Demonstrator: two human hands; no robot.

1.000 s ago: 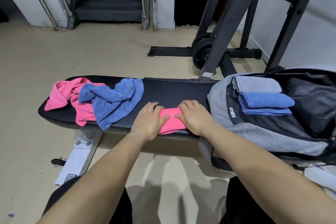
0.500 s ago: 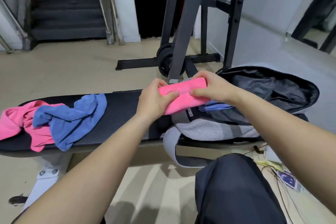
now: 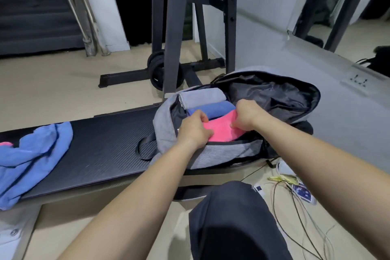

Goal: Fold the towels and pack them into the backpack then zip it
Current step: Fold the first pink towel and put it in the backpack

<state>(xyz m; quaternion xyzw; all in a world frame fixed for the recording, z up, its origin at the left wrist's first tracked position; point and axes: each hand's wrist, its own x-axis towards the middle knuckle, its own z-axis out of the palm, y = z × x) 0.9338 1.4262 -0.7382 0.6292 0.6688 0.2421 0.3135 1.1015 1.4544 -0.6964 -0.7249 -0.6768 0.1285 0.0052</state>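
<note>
Nearest, in front of the backpack (image 3: 211,155), a knee in dark trousers (image 3: 232,217) rises from the bottom edge, and thin cables (image 3: 295,213) lie loose on the floor (image 3: 52,82) off the backpack's near right corner. The backpack, grey with a black lining, lies at the right end of the black padded tabletop (image 3: 105,150), its main compartment unzipped and wide open. The left hand (image 3: 193,131) holds the left end of the folded pink towel (image 3: 221,131), its grip curled round the cloth; the right hand (image 3: 245,115) does the same at the right end, its grip bent down over the edge. This towel sits inside the backpack, at the near side of the compartment. Just beyond it, touching, lies a folded blue towel (image 3: 213,110), and beyond that a folded grey towel (image 3: 200,97), the three side by side. Well to the left of the backpack, a crumpled blue towel (image 3: 35,154) drapes over the tabletop's front edge, with a scrap of another pink towel (image 3: 5,143) at the frame's edge. Behind the backpack stands a dark steel rack (image 3: 175,27) with weight plates (image 3: 157,69) at its foot.
</note>
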